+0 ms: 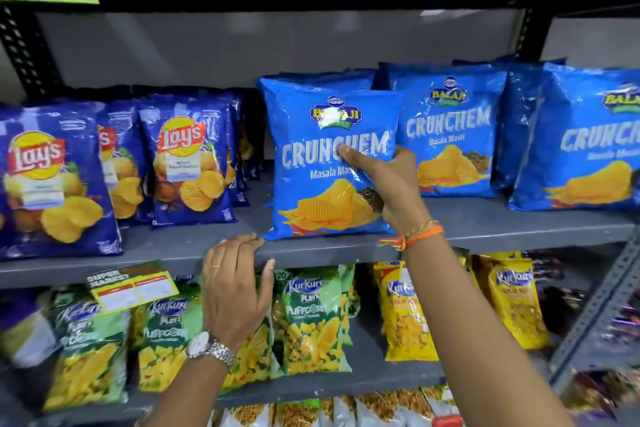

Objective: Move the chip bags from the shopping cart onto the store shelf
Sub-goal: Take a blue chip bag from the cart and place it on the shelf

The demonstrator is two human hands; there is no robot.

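Observation:
A light-blue Crunchem chip bag point(322, 135) stands upright at the front of the grey shelf point(180, 250), ahead of more Crunchem bags. My right hand point(388, 180) grips its right edge, thumb across the front over the printed name, fingers behind the bag. My left hand point(235, 284) rests on the shelf's front lip just left of the bag's bottom corner, fingers spread and holding nothing. A watch is on the left wrist and an orange thread on the right. The shopping cart is out of view.
Two more rows of Crunchem bags point(450, 135) stand to the right, dark-blue Lay's bags point(187, 166) to the left. A gap lies between Lay's and Crunchem. Below, green Kurkure Puffcorn bags point(308, 319) and yellow Kurkure bags point(405, 315) fill the lower shelf. A price tag point(131, 288) hangs on the lip.

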